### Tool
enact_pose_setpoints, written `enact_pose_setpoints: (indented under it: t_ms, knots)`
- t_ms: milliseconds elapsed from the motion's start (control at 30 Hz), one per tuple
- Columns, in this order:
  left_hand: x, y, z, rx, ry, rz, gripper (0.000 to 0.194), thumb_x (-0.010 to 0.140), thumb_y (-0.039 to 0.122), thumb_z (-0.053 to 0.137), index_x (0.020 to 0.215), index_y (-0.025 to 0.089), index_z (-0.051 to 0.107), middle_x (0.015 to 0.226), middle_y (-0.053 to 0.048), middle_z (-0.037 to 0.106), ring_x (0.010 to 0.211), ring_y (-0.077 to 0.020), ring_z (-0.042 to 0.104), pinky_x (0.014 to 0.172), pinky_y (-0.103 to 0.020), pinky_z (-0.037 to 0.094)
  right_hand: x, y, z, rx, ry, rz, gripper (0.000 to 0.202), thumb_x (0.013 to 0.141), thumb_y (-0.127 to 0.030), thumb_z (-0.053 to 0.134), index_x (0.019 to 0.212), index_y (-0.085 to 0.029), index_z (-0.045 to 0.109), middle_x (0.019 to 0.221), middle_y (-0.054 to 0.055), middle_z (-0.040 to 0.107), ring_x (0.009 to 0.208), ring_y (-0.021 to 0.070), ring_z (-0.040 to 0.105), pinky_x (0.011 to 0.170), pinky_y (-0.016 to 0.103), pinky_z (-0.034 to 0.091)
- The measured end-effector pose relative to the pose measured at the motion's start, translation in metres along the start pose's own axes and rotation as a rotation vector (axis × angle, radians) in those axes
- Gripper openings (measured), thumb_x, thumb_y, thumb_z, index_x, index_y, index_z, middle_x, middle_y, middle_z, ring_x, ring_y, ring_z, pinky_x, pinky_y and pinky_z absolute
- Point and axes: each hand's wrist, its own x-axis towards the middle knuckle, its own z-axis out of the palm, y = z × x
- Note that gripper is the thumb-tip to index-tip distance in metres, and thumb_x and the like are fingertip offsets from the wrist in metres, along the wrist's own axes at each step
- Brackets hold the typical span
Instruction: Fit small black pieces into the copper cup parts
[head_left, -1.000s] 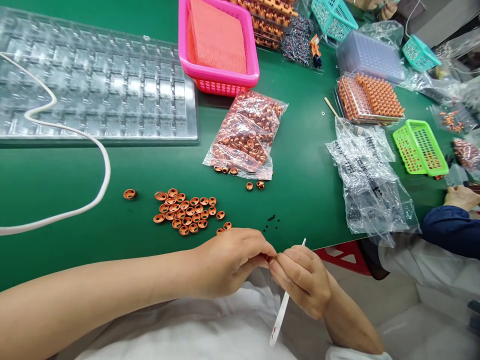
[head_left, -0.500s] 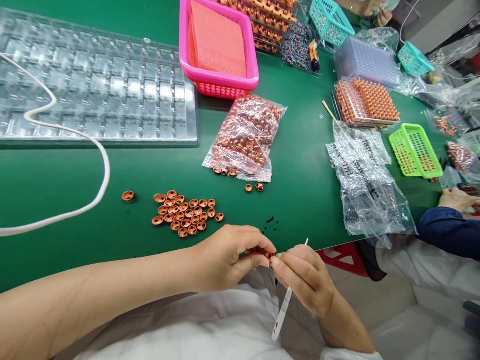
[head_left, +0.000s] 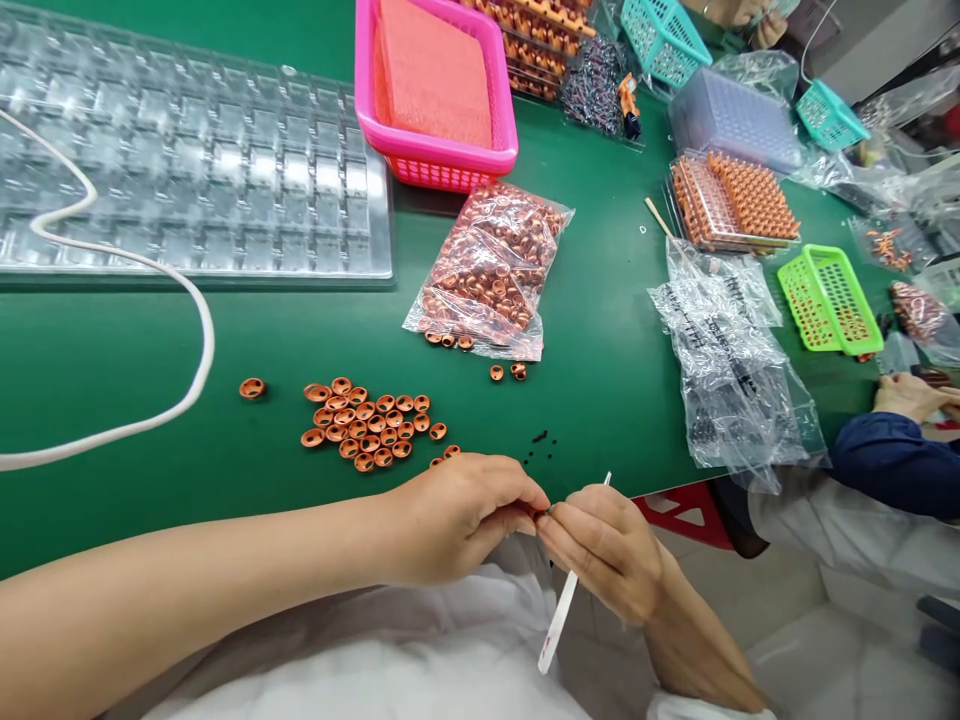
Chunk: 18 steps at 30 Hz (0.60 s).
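My left grip (head_left: 459, 520) pinches a small, coppery, mostly hidden piece (head_left: 539, 515); my right grip (head_left: 609, 550) clamps a slim white tool (head_left: 558, 625), narrow-tipped, red-marked near its broad end.

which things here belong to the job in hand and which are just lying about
Likely in the job:
small copper-coloured piece in left hand, mostly hidden
slim white tool in right hand
loose copper-coloured rings
bag of similar rings
tiny black bits

Probably just lying about:
white cable
pink basket
green basket
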Motion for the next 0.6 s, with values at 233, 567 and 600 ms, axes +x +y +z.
enact_pose_setpoints:
  t_ms: [233,567,600]
  knots:
    - [0.0001,-0.0004,0.002,0.019,0.031,0.058,0.016,0.097,0.012,0.05,0.101,0.016,0.066,0.085,-0.005,0.073,0.073,-0.0138,0.066,0.071,-0.022,0.053,0.0031,-0.0016,-0.0006,-0.018,0.022,-0.018,0.022,0.091,-0.004,0.052,0.105,-0.002,0.069,0.097,0.015,0.068,0.082,0.0205,0.064,0.06,0.034,0.05]
    - [-0.0007,-0.0015,0.004,0.031,0.072,0.099,0.015,0.096,0.01,0.051,0.1,0.016,0.065,0.083,-0.005,0.073,0.07,-0.0128,0.065,0.068,-0.02,0.052,0.0075,-0.0038,-0.0028,-0.014,-0.01,-0.001,0.03,0.095,-0.006,0.042,0.103,-0.004,0.071,0.098,0.015,0.068,0.085,0.0207,0.064,0.062,0.034,0.051]
    - [-0.001,-0.0011,0.0044,0.032,0.074,0.092,0.015,0.096,0.01,0.051,0.1,0.015,0.065,0.083,-0.005,0.072,0.07,-0.0129,0.065,0.068,-0.02,0.052,0.0073,-0.0038,-0.0014,-0.015,0.002,-0.005,0.028,0.094,-0.007,0.044,0.103,-0.003,0.071,0.098,0.015,0.068,0.085,0.021,0.064,0.062,0.034,0.051]
